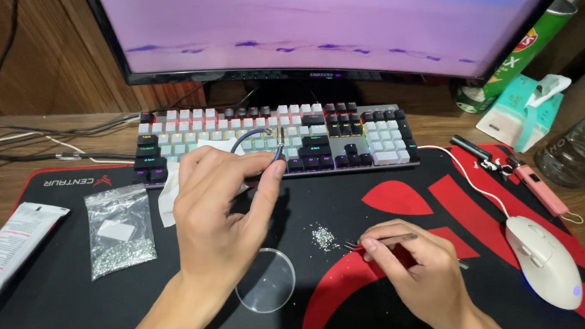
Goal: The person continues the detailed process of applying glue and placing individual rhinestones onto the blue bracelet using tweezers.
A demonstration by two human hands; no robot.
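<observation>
The left hand (216, 213) is raised above the middle of the black-and-red desk mat (58, 305), which covers the table in front of the keyboard (276, 139). Its fingers are closed: thumb and forefinger pinch a small curved metal piece (256, 138) that loops up over the keyboard's lower rows. What the piece is cannot be told.

The right hand (418, 266) rests low on the mat, toward the table's near right side. Its fingers are closed on a pair of tweezers (377, 240), held almost level, with the tips pointing left. The tips lie just beside a small heap of rhinestones (323, 237) scattered on the mat, apart from it.

A clear round dish (266, 281) lies flat on the mat between the two hands, below the left hand.

Toward the mat's left edge lies a clear plastic bag of rhinestones (121, 232), and beside it, at the table's left edge, a white tube (4, 257). A white mouse (544, 259) sits near the mat's right edge. A monitor (336, 19) stands behind the keyboard.
</observation>
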